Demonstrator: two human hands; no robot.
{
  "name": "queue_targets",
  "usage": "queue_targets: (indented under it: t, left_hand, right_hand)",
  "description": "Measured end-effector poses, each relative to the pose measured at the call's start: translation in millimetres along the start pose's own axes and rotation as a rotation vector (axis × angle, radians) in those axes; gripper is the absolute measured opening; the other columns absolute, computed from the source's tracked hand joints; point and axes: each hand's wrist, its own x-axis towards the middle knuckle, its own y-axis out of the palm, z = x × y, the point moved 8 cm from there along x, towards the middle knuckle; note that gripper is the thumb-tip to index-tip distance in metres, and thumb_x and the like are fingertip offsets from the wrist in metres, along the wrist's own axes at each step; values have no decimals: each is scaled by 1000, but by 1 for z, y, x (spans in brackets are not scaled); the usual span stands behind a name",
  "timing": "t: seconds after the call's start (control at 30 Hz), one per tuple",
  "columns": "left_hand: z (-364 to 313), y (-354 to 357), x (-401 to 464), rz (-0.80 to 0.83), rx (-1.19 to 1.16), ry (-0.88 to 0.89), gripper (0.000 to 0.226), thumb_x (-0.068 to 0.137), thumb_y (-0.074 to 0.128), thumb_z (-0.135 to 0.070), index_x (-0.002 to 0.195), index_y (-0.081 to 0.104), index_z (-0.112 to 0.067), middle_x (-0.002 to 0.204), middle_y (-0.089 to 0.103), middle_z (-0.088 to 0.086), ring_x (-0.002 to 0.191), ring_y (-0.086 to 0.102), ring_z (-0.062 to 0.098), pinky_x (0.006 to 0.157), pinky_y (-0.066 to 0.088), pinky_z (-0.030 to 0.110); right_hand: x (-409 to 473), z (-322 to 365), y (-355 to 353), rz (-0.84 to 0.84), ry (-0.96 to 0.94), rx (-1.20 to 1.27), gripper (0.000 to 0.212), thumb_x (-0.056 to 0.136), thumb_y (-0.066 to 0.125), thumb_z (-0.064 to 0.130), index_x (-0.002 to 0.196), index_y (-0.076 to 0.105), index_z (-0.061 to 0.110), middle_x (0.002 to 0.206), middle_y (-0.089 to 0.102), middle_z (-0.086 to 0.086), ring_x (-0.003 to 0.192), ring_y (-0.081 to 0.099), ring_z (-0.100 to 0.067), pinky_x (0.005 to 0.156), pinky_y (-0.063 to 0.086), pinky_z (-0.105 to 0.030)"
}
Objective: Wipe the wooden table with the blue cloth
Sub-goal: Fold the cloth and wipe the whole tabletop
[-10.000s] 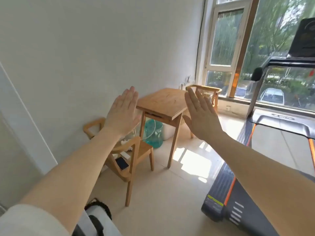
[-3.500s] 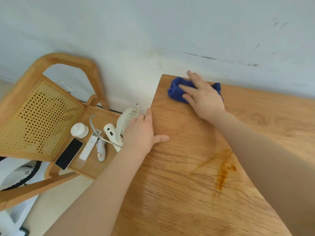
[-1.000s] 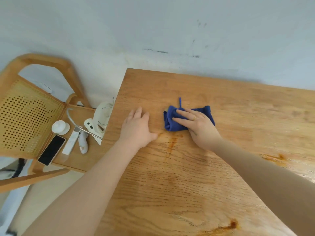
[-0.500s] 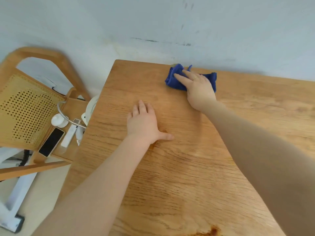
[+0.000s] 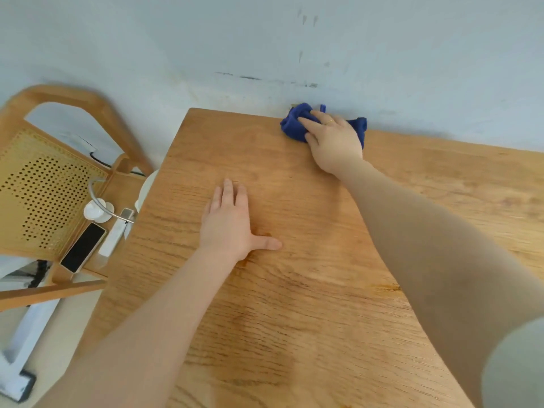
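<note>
Since half a second ago the blue cloth has been pushed a little further along the far edge of the wooden table, so that it now sits tight against the wall, while the left hand has stayed planted in about the same spot on the tabletop. Bunched and crumpled, the cloth lies with its long axis running left to right along the back edge, one rounded end poking out past the fingertips toward the left corner and the other end showing beyond the knuckles on the right. Over it lies the right hand, palm down, fingers stretched out and fairly straight, pointing left and slightly away, pressing the cloth onto the wood rather than curling round it; a thin ring shows on one finger. Its forearm reaches diagonally across the table from the lower right, fully extended. Flat on the wood nearer the person, the left hand has its fingers together pointing toward the wall and its thumb spread out to the right, holding nothing. Darker amber streaks mark the grain just below that hand. Left of the table stands a wooden chair with a perforated cane back, and on its seat lie a dark phone, a white remote and a small white round object.
</note>
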Motion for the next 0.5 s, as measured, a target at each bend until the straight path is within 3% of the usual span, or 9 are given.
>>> queue_targets:
  t: [0.1,0.2,0.3,0.4,0.5]
  left_hand:
    - [-1,-1,0,6,-8,0,132,56,66,-73,149,-5,-13,157,-11,12,145,-5,27,118,6,39]
    - [-1,0,-1,8,-43,2,133,56,68,-72,149,-5,-13,157,-12,11,145,-7,26,119,8,39]
    - [-1,2,-1,15,-58,4,133,55,69,-71,149,-6,-12,157,-12,11,145,-7,26,119,9,40]
    - [-2,1,0,15,-49,2,133,55,68,-71,149,-6,-12,157,-13,11,145,-8,27,119,9,40]
    - [-3,1,5,46,-18,-1,135,55,69,-71,149,-8,-10,156,-15,13,144,-8,29,118,8,41]
  right_hand:
    - [-14,6,0,-5,-13,6,38,98,35,23,134,47,25,147,37,-8,130,34,-34,107,27,-42]
    - [-71,26,-5,-76,-142,79,40,90,38,28,121,61,19,133,53,-14,120,48,-40,98,39,-50]
    - [-122,37,0,9,-267,108,43,89,35,33,122,60,23,134,54,-8,123,47,-36,100,39,-49]
    - [-113,31,0,32,-345,91,42,90,35,32,123,60,23,134,54,-6,121,49,-34,101,39,-46]
    - [-67,10,-8,-69,-237,85,41,89,39,29,121,62,19,132,56,-11,114,52,-37,100,39,-43]
